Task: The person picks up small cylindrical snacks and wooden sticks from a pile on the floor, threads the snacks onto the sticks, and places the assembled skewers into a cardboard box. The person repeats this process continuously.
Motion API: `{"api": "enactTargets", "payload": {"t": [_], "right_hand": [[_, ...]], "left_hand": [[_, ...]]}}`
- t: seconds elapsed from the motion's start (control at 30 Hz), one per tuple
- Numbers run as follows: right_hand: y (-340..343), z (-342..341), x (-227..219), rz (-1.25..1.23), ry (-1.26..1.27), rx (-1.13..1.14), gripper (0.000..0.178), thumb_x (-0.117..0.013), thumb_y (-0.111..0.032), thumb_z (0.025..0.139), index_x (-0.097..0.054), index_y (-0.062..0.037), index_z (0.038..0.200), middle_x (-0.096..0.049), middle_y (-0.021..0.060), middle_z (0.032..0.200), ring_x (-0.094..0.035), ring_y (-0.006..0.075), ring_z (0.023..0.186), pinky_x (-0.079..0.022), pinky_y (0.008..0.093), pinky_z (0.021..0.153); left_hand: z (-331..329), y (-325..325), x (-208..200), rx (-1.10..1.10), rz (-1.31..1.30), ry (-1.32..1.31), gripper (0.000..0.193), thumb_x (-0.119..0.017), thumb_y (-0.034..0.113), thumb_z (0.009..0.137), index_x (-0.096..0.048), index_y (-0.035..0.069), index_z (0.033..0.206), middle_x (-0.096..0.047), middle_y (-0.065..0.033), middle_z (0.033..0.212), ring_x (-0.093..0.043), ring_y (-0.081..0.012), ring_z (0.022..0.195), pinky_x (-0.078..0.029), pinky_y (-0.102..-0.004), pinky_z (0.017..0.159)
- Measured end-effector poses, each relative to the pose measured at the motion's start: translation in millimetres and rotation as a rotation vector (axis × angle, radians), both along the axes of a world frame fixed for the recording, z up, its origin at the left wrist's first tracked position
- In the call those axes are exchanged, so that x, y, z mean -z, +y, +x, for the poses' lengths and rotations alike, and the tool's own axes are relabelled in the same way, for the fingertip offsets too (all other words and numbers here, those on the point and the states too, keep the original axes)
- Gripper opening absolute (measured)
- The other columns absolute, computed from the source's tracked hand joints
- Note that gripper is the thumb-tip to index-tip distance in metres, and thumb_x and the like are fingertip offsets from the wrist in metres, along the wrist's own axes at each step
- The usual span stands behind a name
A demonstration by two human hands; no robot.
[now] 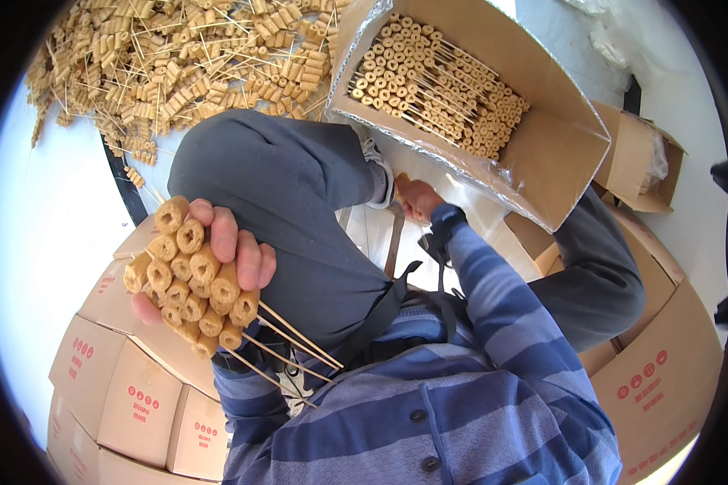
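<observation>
My left hand (236, 242) is closed around a bundle of skewers (188, 279) threaded with tan, hollow, ring-shaped rolls. The rolls' open ends face up, and several thin sticks poke out toward my sleeve. Lower down, between my legs and beside my shoe, my right hand (419, 199) has its fingers curled; what they hold, if anything, is too small and partly hidden to make out. Ahead to the right stands an open cardboard box (562, 166), partly filled with skewers of the same rolls (437, 89), packed in rows with their ends up.
A large heap of loose skewers (202, 56) spreads over a pale surface at the far left. Closed cartons (137, 396) with red print are stacked at my left, and another carton (651, 388) stands at my right. A smaller open box (635, 158) holds clear plastic.
</observation>
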State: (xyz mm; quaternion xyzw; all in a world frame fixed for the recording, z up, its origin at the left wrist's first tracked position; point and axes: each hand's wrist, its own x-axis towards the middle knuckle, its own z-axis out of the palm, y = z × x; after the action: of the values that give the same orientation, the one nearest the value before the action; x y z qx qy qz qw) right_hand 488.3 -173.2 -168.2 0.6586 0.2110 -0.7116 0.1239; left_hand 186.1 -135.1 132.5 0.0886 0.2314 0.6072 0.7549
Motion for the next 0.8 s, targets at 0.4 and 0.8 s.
{"api": "enactTargets", "payload": {"t": [0.4,0.8], "right_hand": [[56.7,-27.8,-288.7,0.985,0.155,-0.219,0.031,-0.051,-0.033,0.105,-0.045,-0.0047,0.117,-0.07,0.0171,0.091,-0.07,0.0384,0.086,-0.053,0.0451,0.076],[41.5,-44.7,-373.1,1.19,0.358,-0.111,0.034,-0.047,-0.028,0.107,-0.049,-0.0022,0.129,-0.063,0.0214,0.111,-0.064,0.0387,0.105,-0.05,0.0419,0.09]], "left_hand": [[30.3,1.0,-19.7,0.063,0.062,0.101,0.092,-0.06,0.071,0.085,-0.037,0.0,0.139,-0.048,-0.0163,0.119,-0.049,-0.0278,0.102,-0.043,-0.0393,0.092],[76.6,-45.0,-43.8,0.139,0.094,0.176,0.078,-0.065,0.044,0.091,-0.033,0.003,0.149,-0.057,-0.0135,0.133,-0.062,-0.0234,0.116,-0.055,-0.0408,0.095]]}}
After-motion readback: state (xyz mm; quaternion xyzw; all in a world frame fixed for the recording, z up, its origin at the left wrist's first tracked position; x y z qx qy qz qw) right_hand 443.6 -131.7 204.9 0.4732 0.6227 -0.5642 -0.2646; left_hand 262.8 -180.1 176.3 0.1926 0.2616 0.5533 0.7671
